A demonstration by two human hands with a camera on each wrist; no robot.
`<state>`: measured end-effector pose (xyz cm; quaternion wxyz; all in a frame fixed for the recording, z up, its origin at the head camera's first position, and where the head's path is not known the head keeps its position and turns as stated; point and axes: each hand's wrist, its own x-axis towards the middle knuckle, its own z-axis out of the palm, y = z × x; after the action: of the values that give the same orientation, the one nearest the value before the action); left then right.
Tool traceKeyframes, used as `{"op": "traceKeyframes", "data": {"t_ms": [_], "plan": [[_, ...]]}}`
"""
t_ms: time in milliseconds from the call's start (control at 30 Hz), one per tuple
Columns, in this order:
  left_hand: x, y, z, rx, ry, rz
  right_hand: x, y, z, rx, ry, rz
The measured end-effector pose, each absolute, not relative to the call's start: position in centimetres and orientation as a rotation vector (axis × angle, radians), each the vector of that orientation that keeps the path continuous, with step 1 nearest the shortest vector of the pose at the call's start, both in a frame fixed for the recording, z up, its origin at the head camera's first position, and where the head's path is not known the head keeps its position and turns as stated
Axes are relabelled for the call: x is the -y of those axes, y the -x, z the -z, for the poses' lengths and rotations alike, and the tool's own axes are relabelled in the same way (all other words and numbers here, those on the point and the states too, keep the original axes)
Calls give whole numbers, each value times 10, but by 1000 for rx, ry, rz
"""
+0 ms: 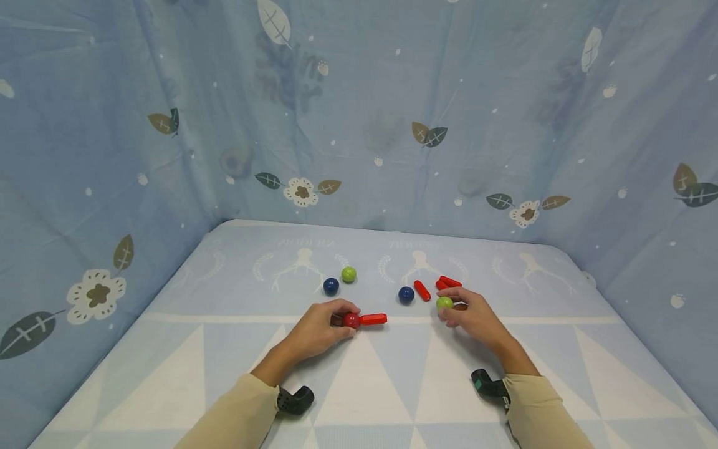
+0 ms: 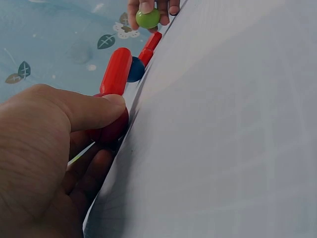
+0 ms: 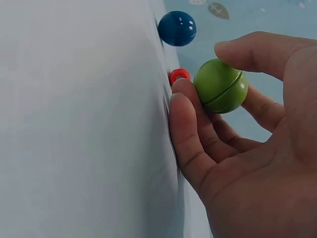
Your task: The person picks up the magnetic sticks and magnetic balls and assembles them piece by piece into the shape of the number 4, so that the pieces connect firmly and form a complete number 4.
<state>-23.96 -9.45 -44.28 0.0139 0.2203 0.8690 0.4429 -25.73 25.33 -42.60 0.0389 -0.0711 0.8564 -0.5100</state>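
My left hand grips a dark red ball near the middle of the table; a bright red stick extends from the ball to the right. In the left wrist view the thumb presses on the ball, beside the red stick. My right hand pinches a green ball between thumb and fingers. The right wrist view shows a seam around this green ball, with a blue ball and a red stick end beyond it.
A blue ball and another green ball lie behind my left hand. Between the hands are a blue ball and a red stick. More red sticks lie just behind my right hand. A patterned curtain stands behind the table.
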Motion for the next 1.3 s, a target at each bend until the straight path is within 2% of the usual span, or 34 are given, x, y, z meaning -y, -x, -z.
{"op": "traceKeyframes", "data": {"t_ms": [1033, 1300], "plan": [[93, 241, 444, -2712, -686, -1377, -231, 250, 422, -2448, 342, 1627], [95, 242, 446, -2714, -708, -1391, -224, 249, 424, -2410, 289, 1630]]}}
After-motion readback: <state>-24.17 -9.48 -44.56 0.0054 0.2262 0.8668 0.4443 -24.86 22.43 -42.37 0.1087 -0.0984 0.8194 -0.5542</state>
